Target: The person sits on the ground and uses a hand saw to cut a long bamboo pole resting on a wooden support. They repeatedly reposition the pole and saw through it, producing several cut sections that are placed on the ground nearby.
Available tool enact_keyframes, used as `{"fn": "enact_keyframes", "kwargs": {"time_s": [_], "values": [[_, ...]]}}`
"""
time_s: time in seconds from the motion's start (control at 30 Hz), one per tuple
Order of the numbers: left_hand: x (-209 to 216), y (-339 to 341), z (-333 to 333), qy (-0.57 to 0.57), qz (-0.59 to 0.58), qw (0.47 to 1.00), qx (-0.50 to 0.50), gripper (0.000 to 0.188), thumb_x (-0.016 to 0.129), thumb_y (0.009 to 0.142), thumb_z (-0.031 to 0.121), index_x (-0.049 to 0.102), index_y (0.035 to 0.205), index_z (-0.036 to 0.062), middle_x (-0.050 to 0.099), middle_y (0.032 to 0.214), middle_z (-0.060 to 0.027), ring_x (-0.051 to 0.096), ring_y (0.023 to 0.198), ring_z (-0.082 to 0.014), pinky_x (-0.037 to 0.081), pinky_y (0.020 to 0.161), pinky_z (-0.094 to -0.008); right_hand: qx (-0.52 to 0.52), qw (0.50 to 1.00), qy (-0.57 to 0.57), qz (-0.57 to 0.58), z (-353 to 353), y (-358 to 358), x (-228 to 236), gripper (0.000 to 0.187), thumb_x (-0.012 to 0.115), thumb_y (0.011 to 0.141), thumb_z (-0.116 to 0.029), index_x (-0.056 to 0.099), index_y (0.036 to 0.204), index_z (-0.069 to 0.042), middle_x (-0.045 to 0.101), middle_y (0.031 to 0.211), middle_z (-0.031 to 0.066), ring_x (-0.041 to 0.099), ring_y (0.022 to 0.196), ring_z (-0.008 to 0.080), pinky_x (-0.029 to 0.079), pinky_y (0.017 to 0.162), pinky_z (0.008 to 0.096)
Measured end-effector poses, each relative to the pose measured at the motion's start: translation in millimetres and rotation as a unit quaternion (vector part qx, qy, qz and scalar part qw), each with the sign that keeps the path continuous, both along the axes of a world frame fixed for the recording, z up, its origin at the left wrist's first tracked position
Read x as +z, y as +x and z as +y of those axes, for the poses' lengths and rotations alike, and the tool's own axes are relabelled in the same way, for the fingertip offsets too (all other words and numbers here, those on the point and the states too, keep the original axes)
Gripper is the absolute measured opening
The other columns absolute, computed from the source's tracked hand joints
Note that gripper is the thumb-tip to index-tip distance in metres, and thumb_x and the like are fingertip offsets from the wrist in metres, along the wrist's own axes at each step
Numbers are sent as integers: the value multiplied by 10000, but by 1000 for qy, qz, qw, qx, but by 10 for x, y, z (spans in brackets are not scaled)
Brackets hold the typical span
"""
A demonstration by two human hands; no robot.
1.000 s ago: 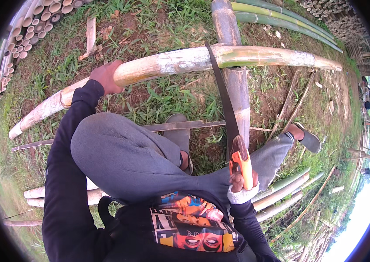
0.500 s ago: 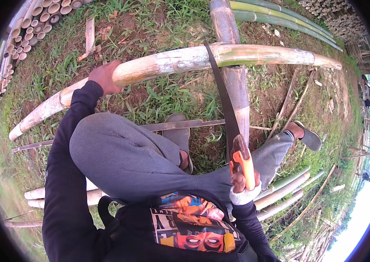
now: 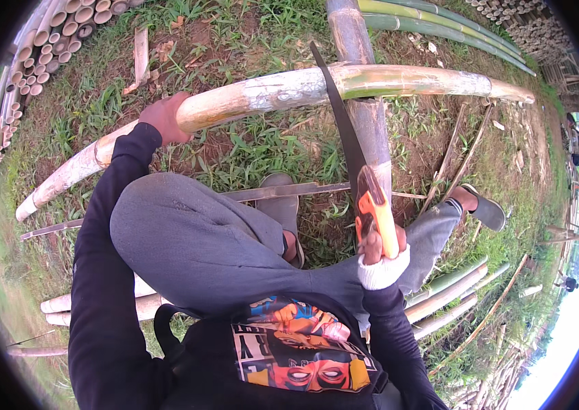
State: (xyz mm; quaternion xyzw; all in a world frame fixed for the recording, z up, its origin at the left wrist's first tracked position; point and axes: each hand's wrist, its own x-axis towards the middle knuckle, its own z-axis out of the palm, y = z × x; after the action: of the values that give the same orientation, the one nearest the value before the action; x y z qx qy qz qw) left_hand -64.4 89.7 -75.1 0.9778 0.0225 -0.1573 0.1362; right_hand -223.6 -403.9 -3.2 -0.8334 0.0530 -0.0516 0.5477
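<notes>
A thick, pale bamboo pole lies across in front of me, resting on a darker bamboo log that runs away from me. My left hand is wrapped round the pole, left of the middle. In my right hand is the orange handle of a handsaw, nearer to my body. Its dark blade lies against the pole just left of where the two bamboos cross, and the tip reaches past the far side. White knit shows at my right cuff.
Cut bamboo ends are stacked at the far left. Long green poles lie at the far right, and more cut poles near my right side. A split bamboo strip crosses the grass by my foot.
The saw and my right hand have moved forward, away from my body, so more of the blade's tip sticks out beyond the pole. My left hand keeps its hold.
</notes>
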Motion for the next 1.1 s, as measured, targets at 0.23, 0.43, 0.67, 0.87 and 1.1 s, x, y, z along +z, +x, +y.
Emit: {"fn": "enact_keyframes", "kwargs": {"time_s": [0.23, 0.43, 0.67, 0.87, 1.1], "values": [[-42, 1, -5, 16, 12, 1000, -3, 910, 913, 615, 350, 537, 1425, 174, 716, 1193, -189, 699, 1110, -402, 563, 956, -485, 33, 995, 39, -86, 410, 843, -161, 243, 696, 1036, -240, 587, 1078, -28, 621, 705, 31, 569, 575, 85, 506, 556, 271], [-1, -48, 14, -12, -29, 999, -16, 923, 917, 619, 383, 528, 1433, 194, 730, 1153, -181, 717, 1064, -394, 570, 929, -494, 100, 988, -9, -116, 643, 1620, -336, 258, 716, 1030, -202, 641, 1108, 32, 674, 824, 36, 599, 678, 77, 503, 595, 252], [-104, 0, 28, -4, -25, 1000, -9, 857, 908, 615, 331, 552, 1379, 176, 710, 1182, -191, 693, 1097, -422, 567, 932, -495, 54, 997, 8, -63, -139, -402, 9, 361, 678, 1036, -303, 523, 1125, 10, 646, 700, 57, 600, 551, 108, 499, 534, 253], [-37, -10, 22, 8, -18, 1000, -6, 886, 913, 616, 375, 543, 1397, 180, 734, 1141, -179, 715, 1063, -407, 574, 927, -493, 87, 990, 58, -99, 710, 1588, -168, 237, 711, 1036, -222, 641, 1014, 3, 651, 781, 29, 590, 615, 85, 476, 546, 265], [-11, -4, 17, -5, -17, 1000, -22, 912, 921, 617, 398, 539, 1417, 187, 753, 1151, -173, 728, 1063, -392, 578, 934, -489, 63, 992, -61, -95, 127, 490, -192, 251, 701, 1021, -233, 605, 1067, -5, 641, 750, 44, 571, 576, 87, 469, 539, 250]]}}
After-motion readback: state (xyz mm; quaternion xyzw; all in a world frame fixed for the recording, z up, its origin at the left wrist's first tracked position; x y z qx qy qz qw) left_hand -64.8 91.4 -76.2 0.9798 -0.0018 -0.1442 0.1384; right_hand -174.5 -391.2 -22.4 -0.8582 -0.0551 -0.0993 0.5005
